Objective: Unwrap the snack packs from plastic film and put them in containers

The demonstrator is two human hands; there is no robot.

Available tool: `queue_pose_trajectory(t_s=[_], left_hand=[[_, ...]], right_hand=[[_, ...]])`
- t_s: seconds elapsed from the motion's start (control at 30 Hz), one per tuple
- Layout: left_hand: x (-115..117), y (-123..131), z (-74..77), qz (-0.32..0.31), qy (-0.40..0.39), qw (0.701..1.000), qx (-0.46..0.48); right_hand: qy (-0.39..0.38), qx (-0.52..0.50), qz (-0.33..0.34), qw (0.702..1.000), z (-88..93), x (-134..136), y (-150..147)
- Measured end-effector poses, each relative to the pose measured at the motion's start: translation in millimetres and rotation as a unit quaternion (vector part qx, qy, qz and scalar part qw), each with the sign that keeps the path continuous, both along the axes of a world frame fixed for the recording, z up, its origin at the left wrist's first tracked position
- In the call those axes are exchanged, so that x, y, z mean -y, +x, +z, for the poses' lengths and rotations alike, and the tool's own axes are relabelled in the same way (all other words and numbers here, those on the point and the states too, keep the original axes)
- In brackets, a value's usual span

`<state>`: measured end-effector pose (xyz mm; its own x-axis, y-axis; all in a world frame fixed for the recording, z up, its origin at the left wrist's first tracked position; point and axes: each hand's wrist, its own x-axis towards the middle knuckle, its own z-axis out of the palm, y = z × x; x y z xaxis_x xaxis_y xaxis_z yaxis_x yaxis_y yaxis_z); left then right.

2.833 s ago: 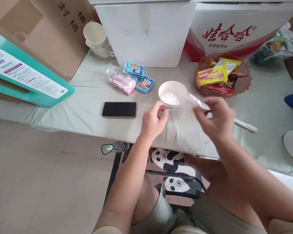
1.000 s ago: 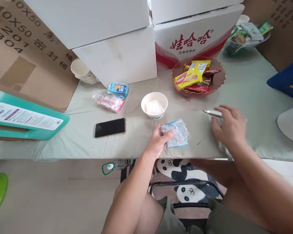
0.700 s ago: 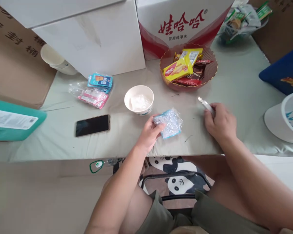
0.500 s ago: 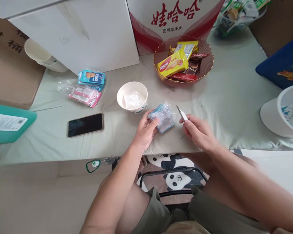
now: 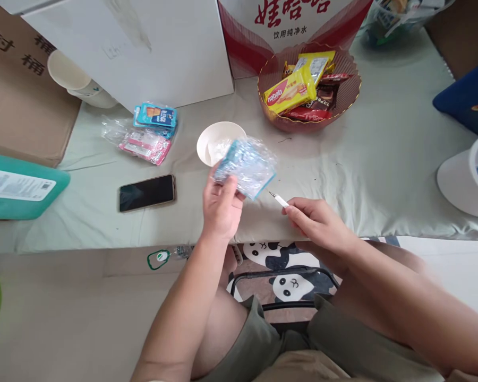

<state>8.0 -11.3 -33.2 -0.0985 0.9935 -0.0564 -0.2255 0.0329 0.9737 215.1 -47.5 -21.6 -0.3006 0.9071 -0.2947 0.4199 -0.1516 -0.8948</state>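
Observation:
Pinched in my left hand point(image 5: 222, 209) is a blue packet in clear plastic wrap point(image 5: 247, 167), raised and tilted over the table's front half. It partly covers a white paper bowl point(image 5: 219, 139) that has crumpled clear plastic inside. My right hand point(image 5: 316, 218) grips a small white craft knife point(image 5: 279, 200), its thin metal tip pointing up and left. That tip is close to the packet's lower right corner; whether the two touch I cannot tell.
A dark phone point(image 5: 147, 193) lies to the left. Behind it are blue packets point(image 5: 158, 115) and pink packets point(image 5: 145, 147) in plastic. A ribbed red bowl point(image 5: 274, 118) of wrapped snacks stands behind, a white bucket point(image 5: 460, 180) at the right. The table's front edge is near my knees.
My left hand has lifted and tilted the wrapped packet, moving it left in front of the paper bowl. My right hand has brought the knife left and lower, towards the packet's corner.

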Motion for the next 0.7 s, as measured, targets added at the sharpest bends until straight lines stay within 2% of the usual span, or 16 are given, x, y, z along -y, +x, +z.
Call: queue_pose_trajectory(t_s=[0.07, 0.13, 0.23, 0.3, 0.37, 0.47, 0.6, 0.7], left_hand=[[1, -8, 4.9, 0.025, 0.003, 1.0, 0.002], [3, -13, 5.4, 0.02, -0.011, 0.999, 0.028], [7, -14, 0.9, -0.02, -0.048, 0.995, 0.09], [9, -11, -2.1, -0.046, -0.081, 0.988, 0.126], [12, -7, -3.4, -0.075, -0.118, 0.98, 0.142], [17, 2, -2.3, -0.124, -0.156, 0.972, 0.128], [22, 11, -1.5, -0.159, -0.166, 0.966, 0.118], [17, 14, -4.8, -0.099, -0.169, 0.972, 0.131]], right_hand=[[0.072, 0.06, -0.004, 0.996, -4.3, -4, 8], [0.16, 0.154, -0.053, 0.974, -12.8, -13, 19], [0.279, 0.318, -0.154, 0.893, -27.5, -28, 34], [0.328, 0.358, -0.185, 0.855, -32.6, -33, 37], [0.363, 0.315, -0.166, 0.861, -32.2, -30, 34], [0.409, 0.186, -0.088, 0.889, -27.0, -15, 19], [0.495, 0.139, -0.034, 0.857, -26.4, 1, 0], [0.531, 0.127, -0.009, 0.838, -29.6, 4, -3]])
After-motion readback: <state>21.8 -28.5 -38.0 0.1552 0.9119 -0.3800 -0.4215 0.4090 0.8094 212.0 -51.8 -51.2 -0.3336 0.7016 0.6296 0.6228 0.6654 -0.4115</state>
